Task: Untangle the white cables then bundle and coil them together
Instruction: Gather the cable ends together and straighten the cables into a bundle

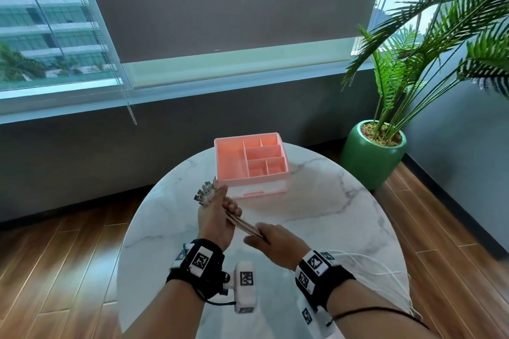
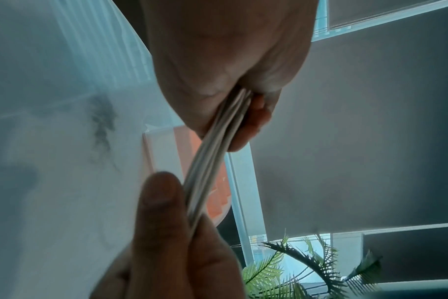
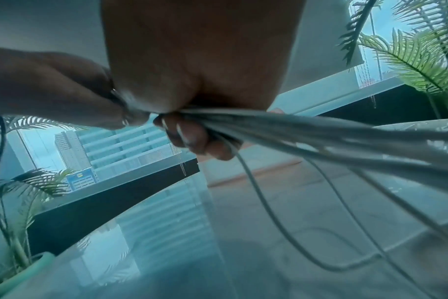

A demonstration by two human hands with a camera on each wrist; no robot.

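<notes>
Several white cables [image 1: 242, 224] run side by side as a flat bundle between my two hands above the round marble table [image 1: 316, 201]. My left hand [image 1: 217, 209] grips the bundle near its ends, with the metal plugs [image 1: 206, 192] fanning out above the fist. My right hand [image 1: 271, 237] closes round the same bundle a short way down. In the left wrist view the cables [image 2: 212, 161] stretch straight from fist to thumb. Behind my right hand [image 3: 192, 129] the cables [image 3: 320, 133] spread apart and trail loose over the table's right side [image 1: 385, 272].
A pink organiser tray [image 1: 250, 159] with several compartments stands at the table's far side, just beyond my left hand. A potted palm in a green pot [image 1: 371, 157] stands on the wooden floor to the right. A window and wall lie behind.
</notes>
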